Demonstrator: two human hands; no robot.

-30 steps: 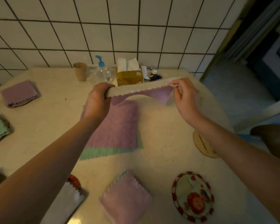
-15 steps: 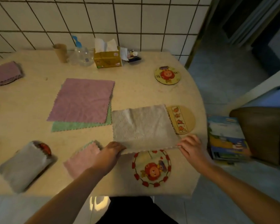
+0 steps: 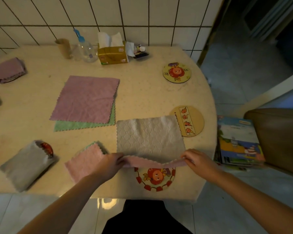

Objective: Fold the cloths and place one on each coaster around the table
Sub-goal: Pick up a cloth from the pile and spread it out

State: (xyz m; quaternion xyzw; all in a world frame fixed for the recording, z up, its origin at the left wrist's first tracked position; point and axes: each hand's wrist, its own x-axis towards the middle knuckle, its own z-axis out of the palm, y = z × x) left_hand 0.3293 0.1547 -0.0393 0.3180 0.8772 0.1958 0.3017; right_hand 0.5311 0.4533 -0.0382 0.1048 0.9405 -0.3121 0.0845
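Both hands, left hand [image 3: 111, 163] and right hand [image 3: 197, 159], pinched one waffle-textured grey cloth [image 3: 147, 135], scalloped near edge lifted; three round coasters uncovered beside it.

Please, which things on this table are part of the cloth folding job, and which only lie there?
Part of the job:
- grey waffle-textured cloth with pink underside, pinched by left hand and right hand
- flat purple cloth on a green cloth
- round cartoon coasters

Lying about:
- yellow tissue box
- clear pump bottle
- brown paper cup
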